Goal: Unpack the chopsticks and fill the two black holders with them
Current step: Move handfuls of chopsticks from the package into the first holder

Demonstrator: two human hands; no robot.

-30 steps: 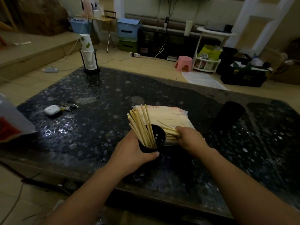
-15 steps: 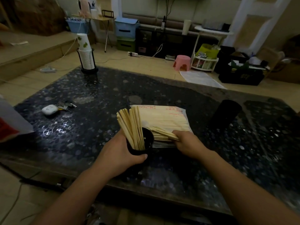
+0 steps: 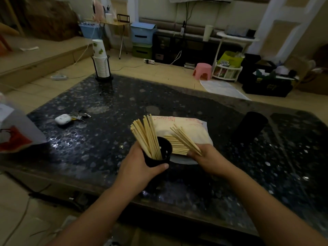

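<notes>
My left hand (image 3: 140, 166) grips a black holder (image 3: 159, 156) near the table's front edge; several pale wooden chopsticks (image 3: 146, 134) stand in it, leaning left. My right hand (image 3: 206, 157) holds a small bunch of chopsticks (image 3: 185, 139) lifted at a slant just right of the holder. Behind them lies the opened chopstick pack (image 3: 186, 128) with more chopsticks in it. The second black holder (image 3: 253, 127) stands at the right of the table, its inside too dark to see.
The dark speckled table (image 3: 110, 132) also carries a white earbud case (image 3: 62, 119) with keys, a stack of paper cups in a rack (image 3: 101, 63) at the far left, and a white and red bag (image 3: 14, 134) at the left edge.
My right hand has lifted a bunch of chopsticks out of the pack and raised it beside the holder. The left hand with the holder shifted slightly left.
</notes>
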